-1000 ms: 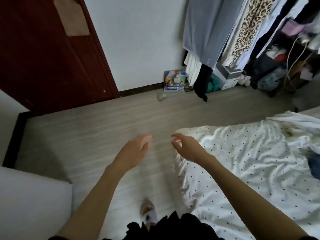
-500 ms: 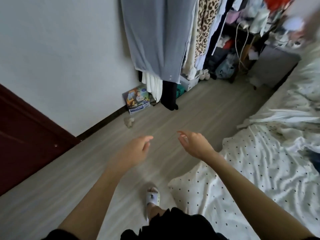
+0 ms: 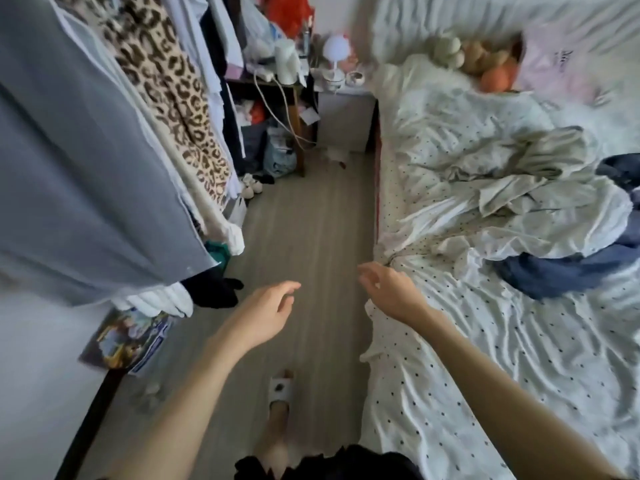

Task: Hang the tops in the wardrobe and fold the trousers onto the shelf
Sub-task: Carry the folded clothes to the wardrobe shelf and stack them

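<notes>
My left hand (image 3: 268,311) and my right hand (image 3: 389,292) hover empty over the floor, fingers loosely curled, a little apart from each other. A row of hanging clothes fills the left: a grey garment (image 3: 79,188) in front and a leopard-print top (image 3: 173,95) behind it. On the bed at right lies a dark blue garment (image 3: 554,271), partly under a crumpled pale sheet (image 3: 533,188). My right hand is beside the bed's near corner, well short of the blue garment.
The bed (image 3: 485,375) with a dotted white cover takes the right side. A narrow strip of wooden floor (image 3: 311,220) runs ahead to a cluttered side table (image 3: 294,84). A colourful box (image 3: 128,337) leans at the wall. My slippered foot (image 3: 280,393) is below.
The view has swung right, from the door and wall to the aisle between hanging clothes and bed. Both hands stay empty in front of me.
</notes>
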### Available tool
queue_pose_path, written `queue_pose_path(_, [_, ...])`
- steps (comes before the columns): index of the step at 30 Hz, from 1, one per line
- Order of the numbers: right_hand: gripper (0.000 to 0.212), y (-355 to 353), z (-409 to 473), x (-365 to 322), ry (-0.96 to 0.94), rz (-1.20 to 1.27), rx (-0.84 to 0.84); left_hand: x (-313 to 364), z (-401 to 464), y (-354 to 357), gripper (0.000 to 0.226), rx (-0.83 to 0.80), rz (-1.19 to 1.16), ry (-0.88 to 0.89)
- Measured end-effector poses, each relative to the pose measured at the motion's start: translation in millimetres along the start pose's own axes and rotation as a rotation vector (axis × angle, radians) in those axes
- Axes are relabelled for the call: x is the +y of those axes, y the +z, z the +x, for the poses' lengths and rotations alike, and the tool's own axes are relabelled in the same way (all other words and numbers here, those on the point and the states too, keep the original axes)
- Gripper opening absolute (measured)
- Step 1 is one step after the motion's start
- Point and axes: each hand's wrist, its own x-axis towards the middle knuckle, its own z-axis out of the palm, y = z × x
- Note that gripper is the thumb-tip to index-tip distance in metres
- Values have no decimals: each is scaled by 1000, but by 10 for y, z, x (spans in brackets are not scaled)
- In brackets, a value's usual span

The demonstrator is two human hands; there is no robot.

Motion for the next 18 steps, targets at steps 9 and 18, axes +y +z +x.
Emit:
queue_pose_path(9, [35,-567,639,354,336,126,275,530,1876,-324,36,-251,133,344])
queue_pose_path(18, [34,-1125,1045,1240,644,143,451,1505,3206,249,38,-553,186,615])
